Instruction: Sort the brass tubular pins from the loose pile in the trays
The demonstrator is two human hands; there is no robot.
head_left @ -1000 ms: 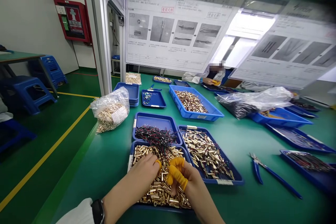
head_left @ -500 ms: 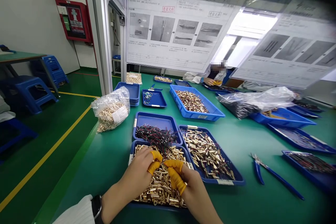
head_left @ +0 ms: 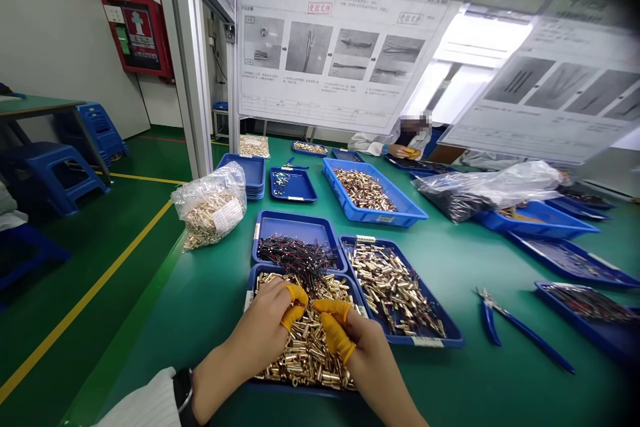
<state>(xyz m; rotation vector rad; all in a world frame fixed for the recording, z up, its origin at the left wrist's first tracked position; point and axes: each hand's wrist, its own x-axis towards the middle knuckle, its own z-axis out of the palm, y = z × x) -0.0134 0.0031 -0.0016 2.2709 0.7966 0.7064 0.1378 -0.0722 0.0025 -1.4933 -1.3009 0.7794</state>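
My left hand (head_left: 273, 313) and my right hand (head_left: 357, 343), both with yellow finger cots, meet above a blue tray (head_left: 310, 389) full of small gold-coloured metal sleeves (head_left: 313, 353). Thumb and forefinger are pinched together on each hand, the tips nearly touching. Whatever lies between them is too small and covered to make out. Just beyond, a bundle of thin black and red wires (head_left: 295, 253) rests in a second blue tray (head_left: 295, 223), its ends hanging over the sleeves. A third tray (head_left: 454, 337) on the right holds more gold-coloured pieces (head_left: 395, 290).
Blue-handled pliers (head_left: 520, 333) lie on the green table at right. A clear bag of metal parts (head_left: 213, 213) stands left. Farther back are a large blue bin (head_left: 400, 217), stacked trays (head_left: 245, 170) and a plastic bag (head_left: 495, 187). Instruction sheets (head_left: 330, 87) hang above; a co-worker's hand (head_left: 403, 151) shows behind.
The view has shifted very slightly. Both hands stay pinched over the sleeves, with a slightly wider gap between their fingertips.
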